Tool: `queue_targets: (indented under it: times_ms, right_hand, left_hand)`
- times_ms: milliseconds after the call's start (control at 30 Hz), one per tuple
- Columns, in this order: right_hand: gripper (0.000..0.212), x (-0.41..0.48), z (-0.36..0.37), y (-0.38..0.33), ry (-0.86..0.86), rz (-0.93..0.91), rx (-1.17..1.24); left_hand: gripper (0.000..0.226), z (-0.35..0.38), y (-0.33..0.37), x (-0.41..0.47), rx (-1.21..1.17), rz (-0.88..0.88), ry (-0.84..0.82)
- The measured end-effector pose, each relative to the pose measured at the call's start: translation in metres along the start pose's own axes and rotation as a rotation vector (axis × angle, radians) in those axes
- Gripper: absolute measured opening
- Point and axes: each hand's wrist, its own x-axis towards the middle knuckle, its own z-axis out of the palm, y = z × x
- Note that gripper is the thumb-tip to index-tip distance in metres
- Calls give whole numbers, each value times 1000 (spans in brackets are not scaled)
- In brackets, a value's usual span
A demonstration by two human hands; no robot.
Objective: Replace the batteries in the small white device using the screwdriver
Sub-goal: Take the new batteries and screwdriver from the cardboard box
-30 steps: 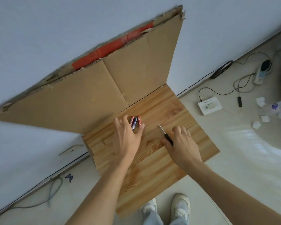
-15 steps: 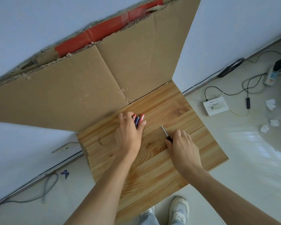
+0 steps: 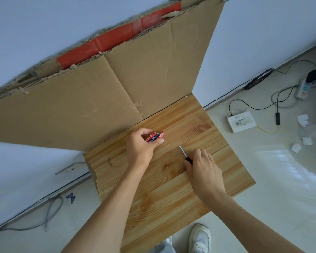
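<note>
Right now my left hand [image 3: 141, 145] pinches the cluster of red-and-blue batteries [image 3: 154, 137] between thumb and curled fingers at the back of the wooden board [image 3: 171, 198], just beside the cardboard sheet [image 3: 98, 99]. My right hand [image 3: 205, 168] curls its fingers over the black handle of the screwdriver [image 3: 184, 153], which lies on the board. The round cells could slip the pinch and roll off the edge, and I see no small white device, so old and new could get mixed

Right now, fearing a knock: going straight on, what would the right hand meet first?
The right hand aims its screwdriver just beside the batteries; likely the cardboard first, depth unclear.
</note>
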Motion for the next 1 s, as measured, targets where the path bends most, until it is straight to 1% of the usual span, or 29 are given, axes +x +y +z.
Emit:
queue_targets:
  times_ms: [133, 400, 533, 700, 833, 967, 1000]
  right_hand:
    - [15, 0, 1, 1, 0, -1, 4]
    - [14, -1, 1, 2, 18, -17, 5]
    - [13, -1, 0, 2, 11, -21, 13]
    - [14, -2, -3, 2, -11, -24, 13]
    - [12, -4, -5, 2, -24, -26, 20]
    - [14, -7, -8, 2, -30, -17, 56]
    - [14, -9, -10, 2, -26, -11, 77]
  left_hand:
    - [35, -2, 5, -2, -9, -18, -53]
    - [34, -1, 16, -8, 16, -22, -124]
    - [27, 1, 18, -14, 84, 50, -153]
    - [21, 2, 17, -20, 150, 124, -130]
    - [18, -1, 20, -26, -29, 48, -116]
    - [3, -13, 35, -37, -276, -43, -161]
    - [7, -17, 42, -41, -347, -84, -176]
